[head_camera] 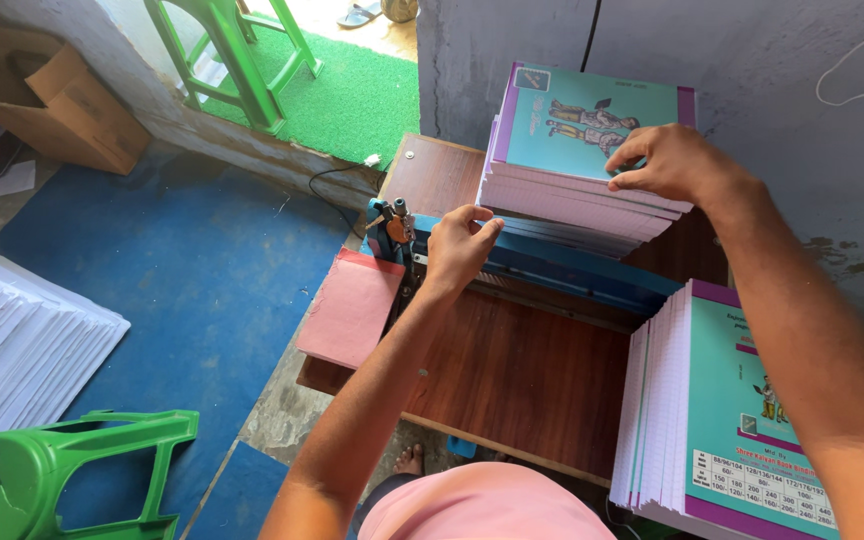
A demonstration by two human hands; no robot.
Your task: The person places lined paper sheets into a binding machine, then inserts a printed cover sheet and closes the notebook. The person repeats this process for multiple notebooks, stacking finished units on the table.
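A tall stack of teal-covered notebooks [577, 150] with purple spines rests at the far side of a wooden table [522, 375], on a blue machine bar [572, 270]. My right hand [664, 160] lies on top of this stack, fingers curled over its front edge and gripping the top books. My left hand [460, 245] presses against the stack's lower left corner, beside the machine's small blue and orange fitting [392, 222]. A second stack of the same notebooks [732, 420] sits at the near right of the table under my right forearm.
A pink pad [352, 305] hangs off the table's left edge. On the blue floor lie a white paper pile [12, 340] and a green plastic stool [52, 475]. Another green stool [237, 55] stands on a green mat; a cardboard box [52, 95] sits far left.
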